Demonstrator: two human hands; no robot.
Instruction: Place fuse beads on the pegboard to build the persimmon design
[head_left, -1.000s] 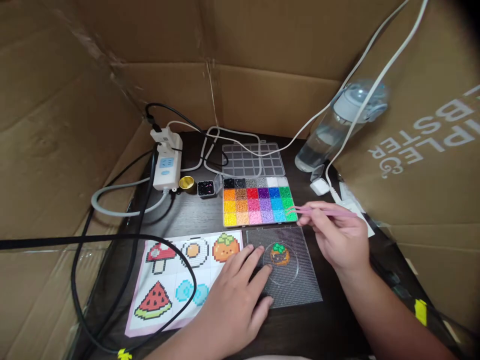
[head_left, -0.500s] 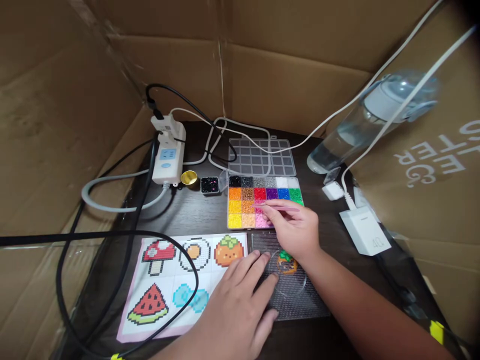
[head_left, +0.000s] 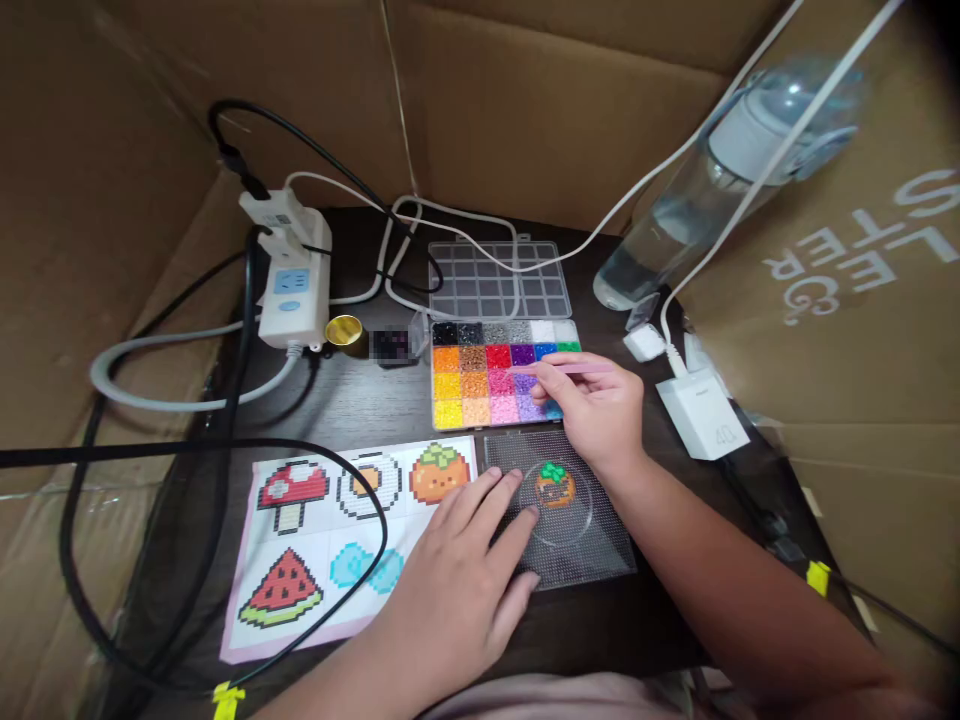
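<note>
Pink tweezers [head_left: 574, 369] are gripped in my right hand [head_left: 600, 405], their tip over the pink and red compartments of the bead box [head_left: 448, 412]. Whether a bead sits at the tip is too small to tell. My left hand [head_left: 472, 560] lies flat with fingers spread, its fingertips on the left edge of the clear pegboard [head_left: 592, 560]. On that board is an orange bead persimmon [head_left: 555, 490] with green leaves and gaps in its middle. Partly under my left hand lies the pattern sheet [head_left: 330, 540], showing a mushroom, egg, persimmon, watermelon and blue shape.
Behind the bead box lies its clear lid [head_left: 499, 280], crossed by cables. A power strip [head_left: 296, 290], a gold cup [head_left: 344, 331] and a small dark box [head_left: 394, 347] stand left. On the right are a water bottle [head_left: 660, 240] and a white charger [head_left: 701, 415]. Cardboard walls surround the table.
The view has shifted, so the table's things appear higher and further left. My right hand with the tweezers has moved a little rightward over the bead box. My left hand stays on the pegboard.
</note>
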